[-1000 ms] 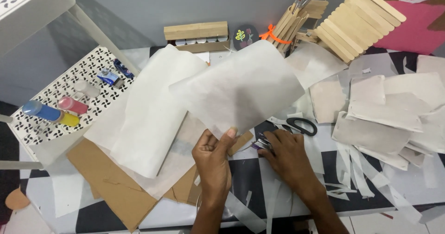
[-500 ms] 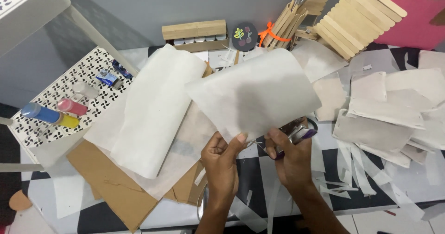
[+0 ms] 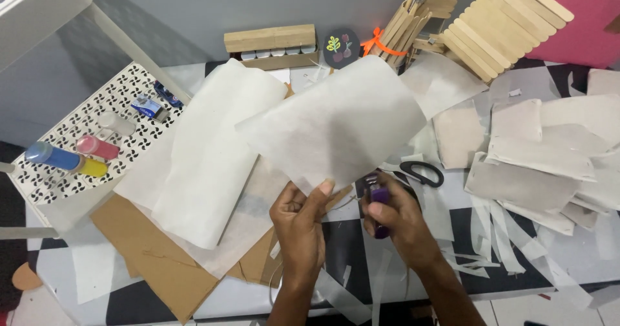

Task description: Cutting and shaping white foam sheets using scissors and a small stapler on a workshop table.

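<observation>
My left hand [image 3: 301, 221] pinches the near edge of a white paper sheet [image 3: 336, 122] and holds it up, tilted away from me. My right hand [image 3: 395, 217] grips a small purple-handled tool [image 3: 378, 200], maybe a cutter, right at the sheet's lower right edge. Black-handled scissors [image 3: 423, 172] lie on the table just right of that hand, partly hidden by the sheet.
A larger white sheet [image 3: 206, 158] lies over brown cardboard [image 3: 152, 255] on the left. Cut paper pieces and strips [image 3: 536, 164] cover the right. A perforated white tray [image 3: 77, 145] holds paint bottles. Wooden sticks [image 3: 497, 22] and a wooden box [image 3: 271, 45] stand at the back.
My right hand came off the table by the scissors and closed on the purple tool, bringing it up to the sheet's edge. The sheet has lifted higher.
</observation>
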